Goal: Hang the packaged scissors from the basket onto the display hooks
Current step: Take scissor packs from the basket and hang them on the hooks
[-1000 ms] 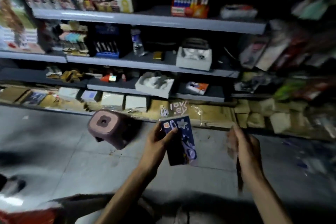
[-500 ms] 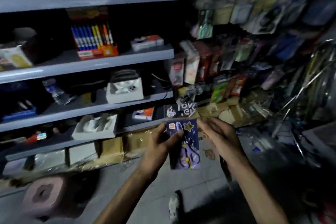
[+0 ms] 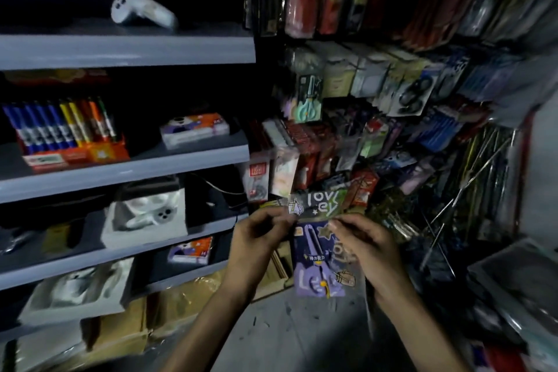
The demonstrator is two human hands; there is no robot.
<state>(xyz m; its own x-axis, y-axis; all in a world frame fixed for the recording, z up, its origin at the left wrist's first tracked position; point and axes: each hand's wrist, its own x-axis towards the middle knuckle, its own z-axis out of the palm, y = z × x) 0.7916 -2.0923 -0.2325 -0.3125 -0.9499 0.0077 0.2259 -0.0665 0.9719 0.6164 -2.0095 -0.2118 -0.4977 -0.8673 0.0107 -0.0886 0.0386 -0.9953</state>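
My left hand [image 3: 260,240] pinches the top left edge of the purple packaged scissors [image 3: 314,263], fingers curled onto its header card. My right hand [image 3: 370,246] pinches the top right edge. The pack hangs upright between them, low before the display wall [image 3: 392,136] of hanging packs.

Two hands show at 6 o'clock, the left hand [image 3: 256,238] and the right hand [image 3: 368,244], with one pack of purple scissors [image 3: 314,266] between. One mint-green scissors pack [image 3: 308,103] hangs at 12 o'clock. At 9 o'clock: four shelves [image 3: 120,51], one marker box [image 3: 69,136], two white trays [image 3: 145,217].
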